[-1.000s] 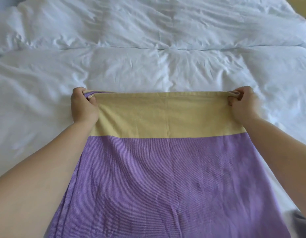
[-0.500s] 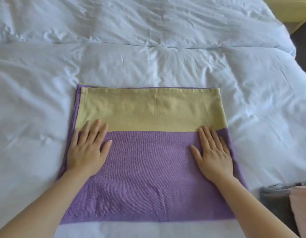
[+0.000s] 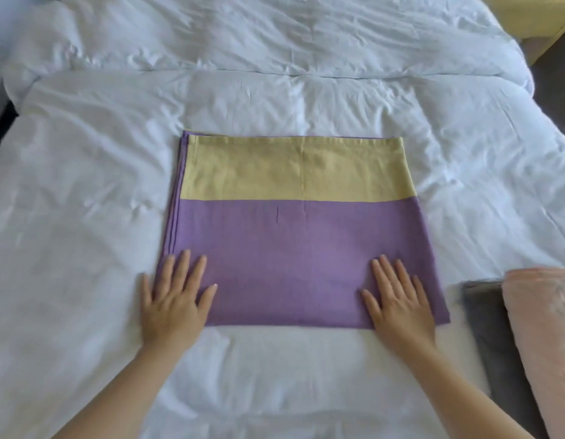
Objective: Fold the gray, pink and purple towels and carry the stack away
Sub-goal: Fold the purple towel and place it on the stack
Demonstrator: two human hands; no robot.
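Purple towel (image 3: 290, 248), with its yellow band (image 3: 294, 169) on the side far from the grips, lies folded flat on the white bed (image 3: 85, 185), and its near corners sit under the person's two bare hands. A second ago both hands pinched the far yellow edge and were carrying it forward; half a second ago they had let go and lay flat just short of the band. Now the left grip (image 3: 175, 299) and the right grip (image 3: 398, 302) have slid back to the near edge, one on each near corner, fingers straight and spread, pressing the cloth and holding nothing. Stacked layers show along the side beyond the left grip's fingertips, so the fold seems laid and smoothed. This towel is probably at or near its finished size, though one more fold may be wanted to match the others. Out to the right of the right grip lie the gray towel (image 3: 487, 327) and the pink towel (image 3: 544, 327), both apparently already folded. The pink one lies against the gray or partly over it; which cannot be told, as the frame cuts them off. What remains, by this reading, is stacking the three and carrying them off. No basket, bin or other container shows; all three towels lie directly on the bed
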